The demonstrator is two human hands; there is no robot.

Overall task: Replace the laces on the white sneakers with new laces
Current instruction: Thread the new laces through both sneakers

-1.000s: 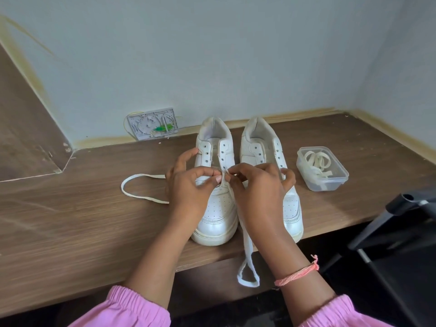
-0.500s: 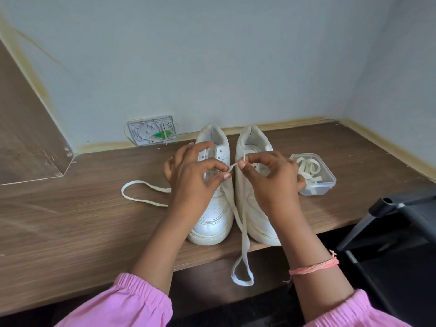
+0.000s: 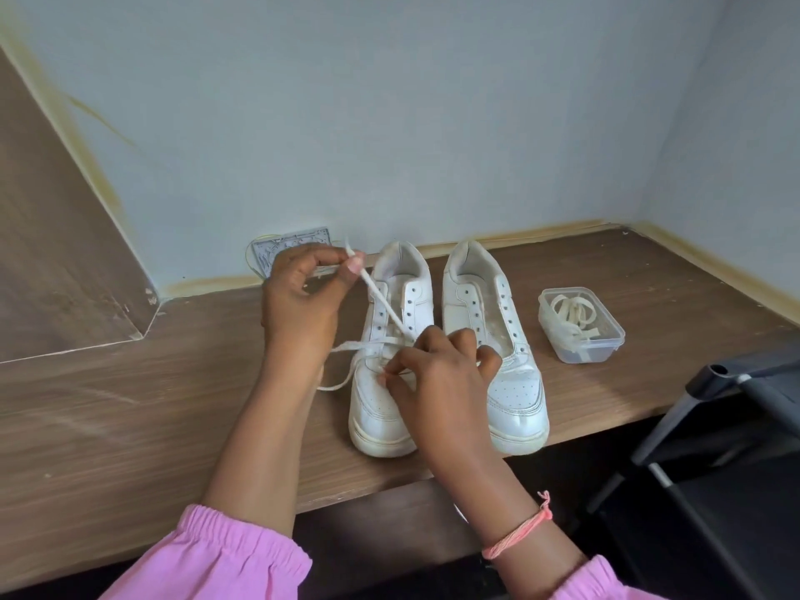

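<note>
Left hand pinches the lace end, drawn taut up and away; right hand, nearer the sneaker, grips lace at its lowest eyelets.

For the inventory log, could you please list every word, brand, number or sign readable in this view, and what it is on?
None can be read.
Left sneaker: no legible brand.
Right sneaker: no legible brand.
Clear plastic container: no label visible.
Wall plate: markings too blurred to read.
</note>
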